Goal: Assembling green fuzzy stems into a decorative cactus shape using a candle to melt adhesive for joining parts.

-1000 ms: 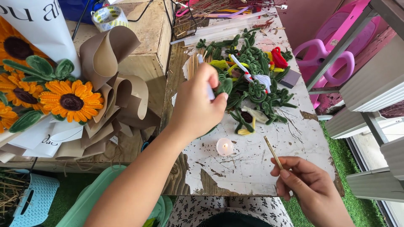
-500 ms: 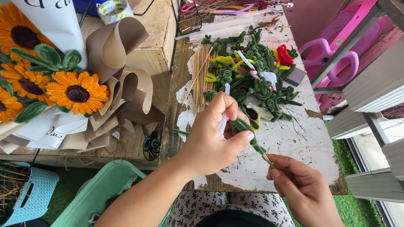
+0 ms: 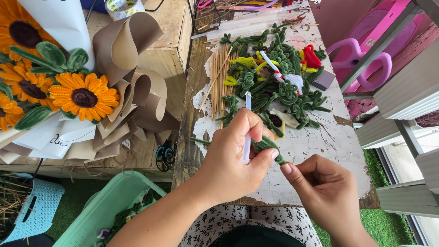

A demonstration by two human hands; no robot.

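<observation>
Worn table [image 3: 315,151], green stem [image 3: 270,148] pinched between left hand [image 3: 233,160], right hand [image 3: 324,187]

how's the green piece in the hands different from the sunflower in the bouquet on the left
The green piece is a slim, dark green fuzzy stem pinched between the left hand and right hand; the sunflower is a broad, round orange bloom with a dark centre. The piece is held above the table; the sunflower sits wrapped in brown paper, untouched. Both look fuzzy and handmade.
</observation>
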